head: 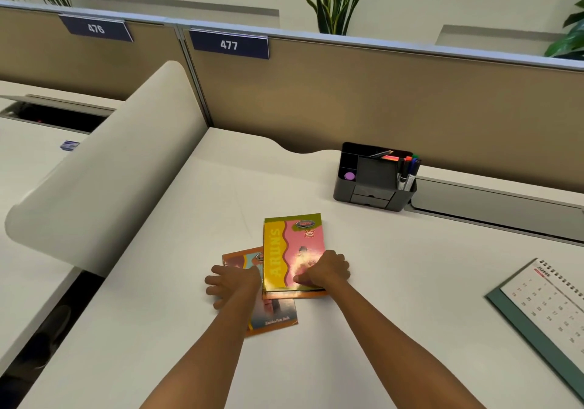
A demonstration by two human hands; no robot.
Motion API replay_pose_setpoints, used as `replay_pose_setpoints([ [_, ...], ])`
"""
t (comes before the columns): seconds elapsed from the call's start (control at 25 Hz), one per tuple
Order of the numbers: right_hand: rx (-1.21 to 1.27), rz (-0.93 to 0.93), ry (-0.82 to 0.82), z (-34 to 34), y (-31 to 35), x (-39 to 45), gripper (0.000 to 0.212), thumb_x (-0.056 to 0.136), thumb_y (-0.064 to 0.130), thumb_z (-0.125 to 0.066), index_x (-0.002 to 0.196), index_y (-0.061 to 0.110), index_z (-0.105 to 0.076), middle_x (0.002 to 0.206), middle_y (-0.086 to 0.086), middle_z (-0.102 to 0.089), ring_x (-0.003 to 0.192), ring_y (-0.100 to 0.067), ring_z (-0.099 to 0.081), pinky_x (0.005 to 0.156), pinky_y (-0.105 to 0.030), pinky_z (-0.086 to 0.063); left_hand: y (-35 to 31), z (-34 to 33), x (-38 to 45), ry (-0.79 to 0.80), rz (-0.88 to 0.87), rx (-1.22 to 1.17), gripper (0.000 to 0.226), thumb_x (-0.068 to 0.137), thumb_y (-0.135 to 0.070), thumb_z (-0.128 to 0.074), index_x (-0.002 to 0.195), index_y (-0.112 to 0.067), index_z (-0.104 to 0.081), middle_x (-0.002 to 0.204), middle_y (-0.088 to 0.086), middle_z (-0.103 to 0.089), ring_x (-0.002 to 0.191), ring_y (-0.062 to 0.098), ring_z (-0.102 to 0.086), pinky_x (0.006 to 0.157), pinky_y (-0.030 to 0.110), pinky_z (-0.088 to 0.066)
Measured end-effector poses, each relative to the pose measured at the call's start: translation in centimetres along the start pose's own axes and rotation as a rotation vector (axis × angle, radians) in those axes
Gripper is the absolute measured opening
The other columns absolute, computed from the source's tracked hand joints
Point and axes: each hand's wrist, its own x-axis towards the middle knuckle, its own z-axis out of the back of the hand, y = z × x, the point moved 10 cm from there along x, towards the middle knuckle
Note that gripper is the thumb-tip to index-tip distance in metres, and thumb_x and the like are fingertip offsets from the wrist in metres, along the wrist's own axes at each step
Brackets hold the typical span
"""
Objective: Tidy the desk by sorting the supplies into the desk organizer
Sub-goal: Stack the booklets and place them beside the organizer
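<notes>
A yellow and pink notebook (292,244) lies on the white desk (395,282), stacked on an orange-edged notebook. My right hand (327,271) is curled on its near right corner, gripping the stack's edge. A second orange notebook (275,315) lies askew under the stack, to the left. My left hand (232,283) rests flat on it with fingers spread. The dark grey desk organizer (374,177) stands at the back right, holding markers (409,171), a pencil, a highlighter and a purple round item (349,176).
A desk calendar (543,310) lies at the right edge. A curved white side divider (120,168) rises on the left. Tan partition panels with number plates 476 and 477 close the back. A grey cable tray lid (493,206) runs behind the organizer.
</notes>
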Motion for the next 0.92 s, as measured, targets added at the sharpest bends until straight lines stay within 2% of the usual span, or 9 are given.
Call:
replay_pose_setpoints([
  [0.08,0.003,0.030,-0.001,-0.7,0.2,-0.9,0.096,0.055,0.059,-0.086,0.128,0.014,-0.044,0.133,-0.008,-0.045,0.127,-0.026,-0.044,0.097,-0.035,-0.046,0.1,0.2,0.2,-0.018,0.005,-0.051,0.066,0.083,-0.040,-0.067,0.128,-0.004,-0.035,0.135,0.018,-0.035,0.125,0.035,-0.034,0.100,0.049,-0.037],
  [0.16,0.068,0.064,-0.027,-1.3,0.6,-1.9,0.098,0.055,0.053,-0.089,0.129,0.011,-0.040,0.134,-0.009,-0.038,0.126,-0.026,-0.042,0.095,-0.035,-0.047,0.1,0.4,0.1,-0.026,0.008,-0.089,0.064,0.087,-0.044,-0.061,0.130,-0.003,-0.036,0.135,0.018,-0.036,0.126,0.036,-0.034,0.101,0.048,-0.036],
  [0.28,0.127,0.165,-0.043,-2.0,1.4,-3.1,0.099,0.054,0.048,-0.091,0.128,0.010,-0.038,0.133,-0.008,-0.034,0.121,-0.024,-0.044,0.091,-0.031,-0.049,-0.2,0.3,-0.1,0.012,0.005,-0.138,0.066,0.087,-0.045,-0.060,0.130,-0.003,-0.036,0.135,0.018,-0.038,0.126,0.037,-0.036,0.100,0.048,-0.037],
  [0.44,0.074,0.239,-0.057,-2.8,1.9,-4.6,0.102,0.051,0.055,-0.090,0.127,0.012,-0.037,0.130,-0.006,-0.037,0.117,-0.021,-0.045,0.090,-0.028,-0.047,0.1,-0.3,-0.1,0.102,-0.001,-0.210,0.073,0.080,-0.049,-0.066,0.130,-0.004,-0.038,0.133,0.019,-0.044,0.123,0.039,-0.044,0.095,0.049,-0.044],
  [0.52,0.076,0.256,-0.044,-3.3,1.9,-5.3,0.105,0.050,0.055,-0.090,0.129,0.013,-0.035,0.131,-0.006,-0.036,0.118,-0.022,-0.045,0.091,-0.030,-0.048,-0.1,-0.9,-0.1,0.173,-0.012,-0.273,0.076,0.075,-0.055,-0.072,0.125,-0.004,-0.045,0.126,0.019,-0.054,0.115,0.038,-0.052,0.090,0.046,-0.048],
  [0.64,0.062,0.279,-0.027,-3.7,1.7,-6.0,0.118,0.048,0.057,-0.090,0.139,0.016,-0.027,0.134,-0.005,-0.034,0.122,-0.025,-0.041,0.092,-0.036,-0.049,-0.9,-2.1,-0.6,0.337,-0.003,-0.468,0.072,0.062,-0.056,-0.083,0.108,-0.006,-0.058,0.104,0.013,-0.067,0.092,0.031,-0.064,0.079,0.040,-0.055],
  [0.72,0.083,0.297,-0.019,-3.4,1.3,-6.0,0.128,0.045,0.057,-0.091,0.144,0.019,-0.020,0.135,-0.005,-0.033,0.124,-0.025,-0.039,0.095,-0.037,-0.049,-1.0,-2.9,-0.7,0.428,0.007,-0.509,0.074,0.048,-0.055,-0.089,0.102,-0.010,-0.065,0.094,0.011,-0.072,0.085,0.031,-0.070,0.079,0.044,-0.060],
  [0.84,0.163,0.279,0.018,-3.0,0.3,-5.4,0.136,0.042,0.054,-0.093,0.147,0.018,-0.015,0.137,-0.004,-0.032,0.129,-0.024,-0.038,0.101,-0.037,-0.046,-2.1,-3.3,-2.2,0.535,-0.049,-0.586,0.047,0.062,-0.037,-0.091,0.095,-0.015,-0.068,0.090,0.012,-0.074,0.080,0.031,-0.072,0.069,0.042,-0.061],
  [0.92,0.309,0.255,0.055,-3.0,-0.6,-4.8,0.126,0.043,0.048,-0.095,0.141,0.018,-0.023,0.135,-0.003,-0.038,0.127,-0.021,-0.041,0.101,-0.035,-0.048,-3.3,-3.6,-3.9,0.616,-0.107,-0.624,0.036,0.069,-0.030,-0.088,0.095,-0.016,-0.068,0.090,0.011,-0.074,0.079,0.029,-0.073,0.061,0.037,-0.060],
])
